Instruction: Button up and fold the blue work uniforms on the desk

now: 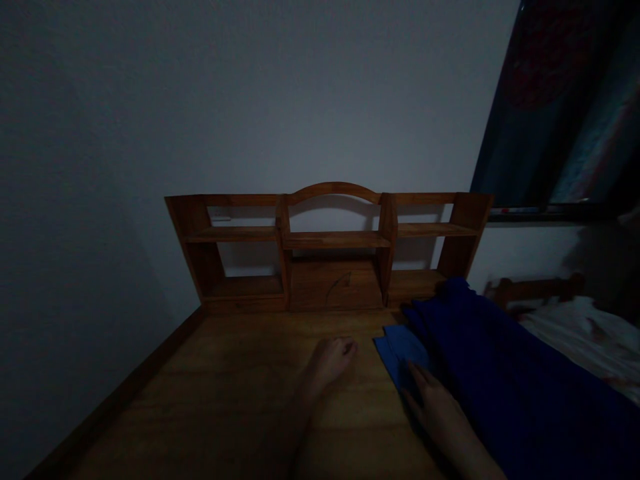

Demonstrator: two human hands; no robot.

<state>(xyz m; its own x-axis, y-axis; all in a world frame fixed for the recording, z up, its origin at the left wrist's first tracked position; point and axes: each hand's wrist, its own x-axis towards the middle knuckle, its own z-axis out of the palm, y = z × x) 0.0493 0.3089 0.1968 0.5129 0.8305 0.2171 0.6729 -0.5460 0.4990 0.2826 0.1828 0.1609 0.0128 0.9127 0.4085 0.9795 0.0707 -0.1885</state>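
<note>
Evidently, the light-blue folded piece (403,343) lies under your right hand (437,407), on the wooden surface (230,387), its corners poking out ahead of those fingers. In this dim light I can't tell whether it is cloth or something stiffer. Your right fingers stretch forward over it, thumb standing apart; that low posture would serve to hold it flat, though how hard they press doesn't show.

Just right of those fingers, the dark-blue fabric (500,367) spreads in a long heap beside the piece, probably laid there to be within reach. Your left hand (336,357) sits left of the piece, apart from it, fingers curled inward; I can't tell whether they pinch anything.

Well beyond both hands' fingers, the shelf unit (335,240) stands against the wall (325,100), divided into compartments. The upper left one frames a pale fitting (220,215) behind it; the lower middle one has a wooden panel (315,283) with a dark curved mark. The fabric's far end reaches the lower right one; whether it lies inside is unclear.
</note>
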